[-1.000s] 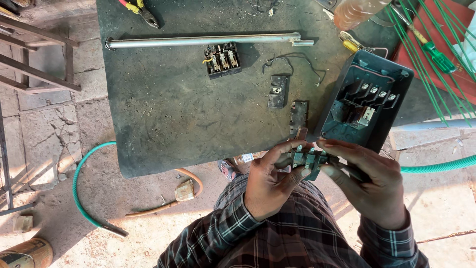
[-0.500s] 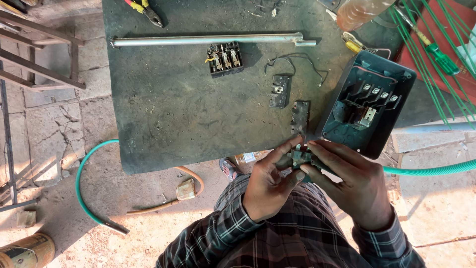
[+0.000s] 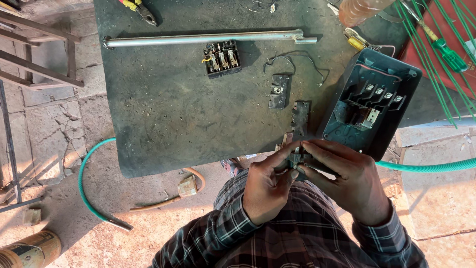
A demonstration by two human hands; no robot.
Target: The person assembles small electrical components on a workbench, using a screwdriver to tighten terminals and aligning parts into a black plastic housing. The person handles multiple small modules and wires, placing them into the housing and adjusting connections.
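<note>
Two hands: I see both meeting at lower centre of the frame, just below the near edge of the counter (image 3: 163, 114).
Left hand (image 3: 265, 191): fingers curled shut around the small dark switch part (image 3: 297, 159), thumb and forefinger pinching its left side.
Right hand (image 3: 354, 181): fingers closed over the same part from the right, fingertips pressed on its top.
Switch part: held between both hands, above my lap, mostly hidden by fingers; I cannot tell its exact shape.
Open switch box (image 3: 369, 101): right of centre on the counter, lid off, row of terminals showing, just above the right hand.
Loose pieces: a notched black strip (image 3: 300, 117) and a black block (image 3: 279, 91) lie at centre; a fuse carrier (image 3: 222, 59) sits further up.
Metal pipe (image 3: 203, 38): lies across the upper counter.
Green hose (image 3: 426, 166): runs off the right edge.
</note>
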